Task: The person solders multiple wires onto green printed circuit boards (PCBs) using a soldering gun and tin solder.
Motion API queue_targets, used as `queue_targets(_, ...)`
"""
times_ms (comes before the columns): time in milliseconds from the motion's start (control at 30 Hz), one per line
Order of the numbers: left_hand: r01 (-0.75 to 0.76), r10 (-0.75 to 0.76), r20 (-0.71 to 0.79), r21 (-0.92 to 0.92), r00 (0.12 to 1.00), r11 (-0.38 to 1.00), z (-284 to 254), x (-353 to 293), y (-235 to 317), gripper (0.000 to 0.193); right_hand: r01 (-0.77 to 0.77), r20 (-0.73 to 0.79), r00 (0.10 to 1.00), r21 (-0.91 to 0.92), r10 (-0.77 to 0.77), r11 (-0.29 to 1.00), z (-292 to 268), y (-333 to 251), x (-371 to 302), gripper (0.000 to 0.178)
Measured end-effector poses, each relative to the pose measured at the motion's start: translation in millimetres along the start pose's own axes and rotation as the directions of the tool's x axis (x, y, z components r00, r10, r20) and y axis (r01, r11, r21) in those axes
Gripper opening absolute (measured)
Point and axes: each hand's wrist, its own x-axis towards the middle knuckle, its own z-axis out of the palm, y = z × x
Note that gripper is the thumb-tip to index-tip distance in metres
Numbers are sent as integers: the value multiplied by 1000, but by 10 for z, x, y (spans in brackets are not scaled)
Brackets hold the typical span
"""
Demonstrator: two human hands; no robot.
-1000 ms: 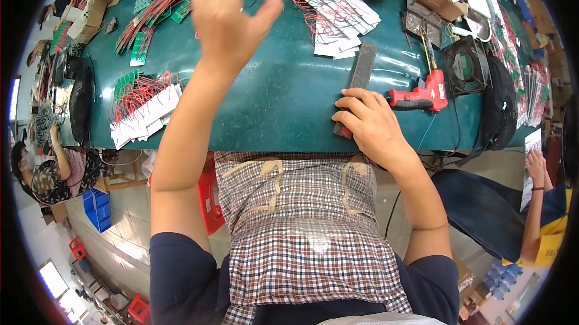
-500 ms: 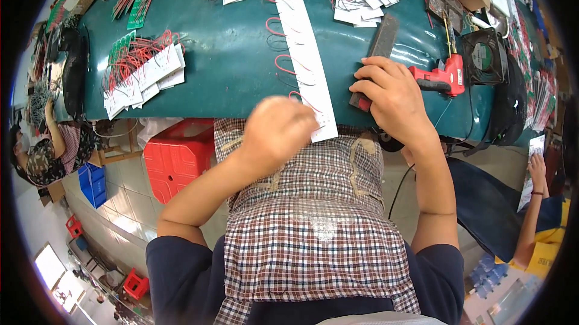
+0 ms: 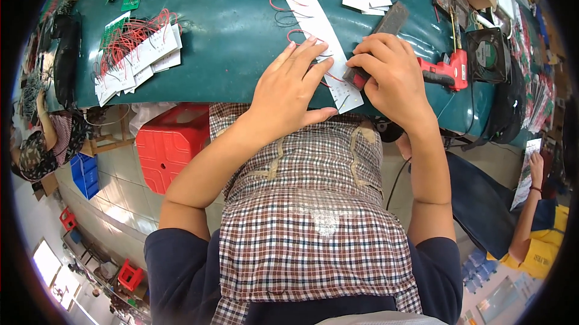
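bare green table [image 3: 235, 41] left of hands, red screwdriver [image 3: 446, 73] crowding right

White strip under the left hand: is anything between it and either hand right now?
Nothing visible does. The left hand lies flat on the long white strip at the near edge of the green table. The right hand, holding a dark block, sits at the strip's right edge.
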Motion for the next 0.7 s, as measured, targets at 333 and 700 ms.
queue_targets(333, 12, -6, 79, -78, 997, 997, -99, -32, -15, 72, -25, 26, 999, -22, 25, 999, 59, 4, 9, 29)
queue_targets(700, 56, -55, 21, -37, 998, 998, 64, -36, 66, 80, -459, -125, 669, 705, 732, 540, -99, 30, -426, 19)
